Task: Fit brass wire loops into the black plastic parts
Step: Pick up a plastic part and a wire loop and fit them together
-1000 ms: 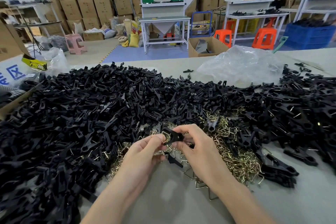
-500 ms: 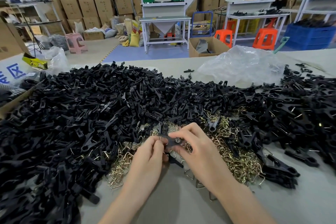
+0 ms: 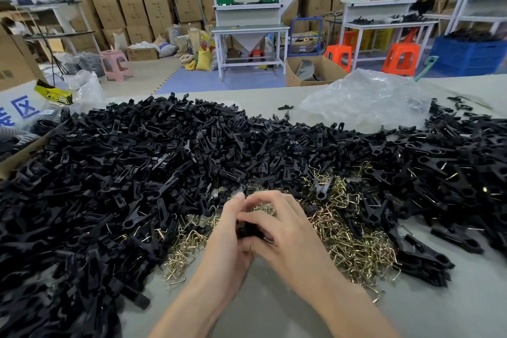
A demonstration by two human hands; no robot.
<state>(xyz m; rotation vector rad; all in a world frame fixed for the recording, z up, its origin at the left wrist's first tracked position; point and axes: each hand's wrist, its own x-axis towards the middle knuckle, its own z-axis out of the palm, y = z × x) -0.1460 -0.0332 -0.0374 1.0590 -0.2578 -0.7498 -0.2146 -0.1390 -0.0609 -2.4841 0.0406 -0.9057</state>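
Observation:
My left hand and my right hand are pressed together over the table's near middle, both closed on one black plastic part that shows only as a dark sliver between the fingers. Whether a wire loop is in it is hidden. Under and around my hands lies a heap of brass wire loops. A huge pile of loose black plastic parts covers the table's left and back. More black parts spread along the right.
A crumpled clear plastic bag lies at the table's back right. A cardboard box edge sits at the left. The grey table top shows bare near me. Benches, stools, cartons and a seated person stand beyond.
My hands have closed tighter together and turned the black part down between them, so it is now mostly covered by my fingers. The piles have not moved.

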